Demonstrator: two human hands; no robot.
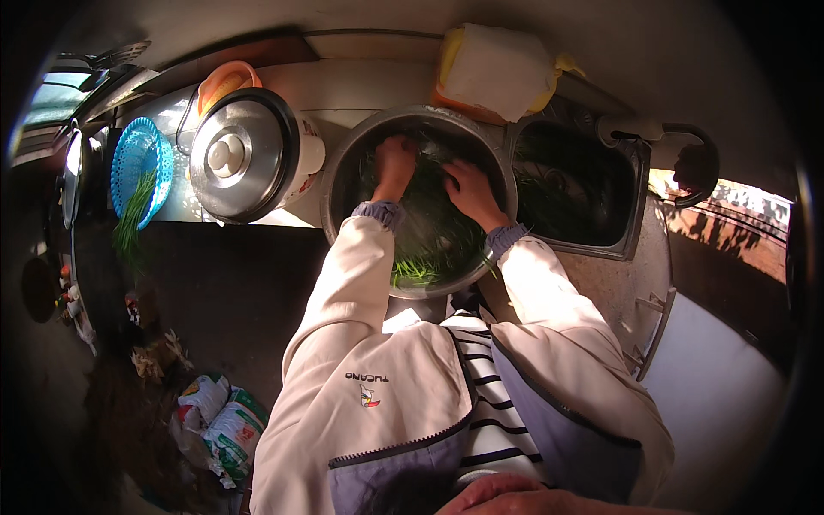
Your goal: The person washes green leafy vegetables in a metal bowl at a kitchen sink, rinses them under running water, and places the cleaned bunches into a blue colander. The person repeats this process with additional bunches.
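Note:
A large round metal basin [508,187] stands before me, with long thin green leafy stalks [428,241] lying in what looks like water. My left hand [394,164] is inside the basin at its far left, fingers curled down; whether it grips any stalks is hidden. On the right side of the basin is my right hand [473,192], its thumb apart from the fingers, over the dark greens. I cannot tell whether it holds any. The two hands do not touch. Some bright stalks lie near the basin's front rim.
Right of the basin is a metal sink [634,212] with more greens and a faucet [692,138]. At left stand a lidded pot [241,161], a blue plastic basket [143,138] with greens hanging over its edge, and an orange basin [251,74]. Bags [235,428] lie at lower left.

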